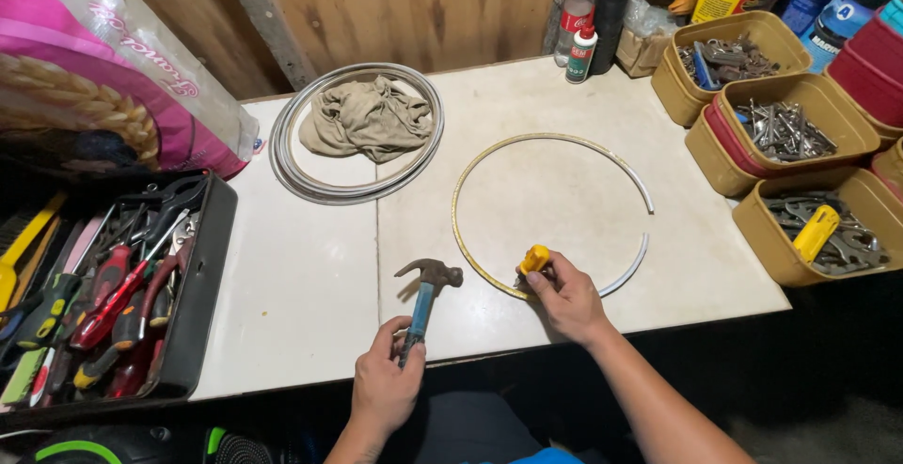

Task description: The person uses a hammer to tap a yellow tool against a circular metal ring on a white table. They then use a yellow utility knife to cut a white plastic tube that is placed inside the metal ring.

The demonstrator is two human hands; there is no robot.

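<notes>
Hammer (425, 299) gripped in left hand (384, 384); right hand (564, 299) fingers pinch yellow tool (534, 259) on ring (489, 158).

1 head-mounted view covers the scene. It looks steeply down and forward onto the white worktop (310, 285) from the worktop's near edge, facing the wooden wall (404, 8) at the worktop's far edge. Range is close: the worktop spans most of the frame. Left of the worktop, the tool tray (202, 285) is cut by the frame edge. Right of the worktop, the tan bins (752, 229) reach the frame edge.
</notes>
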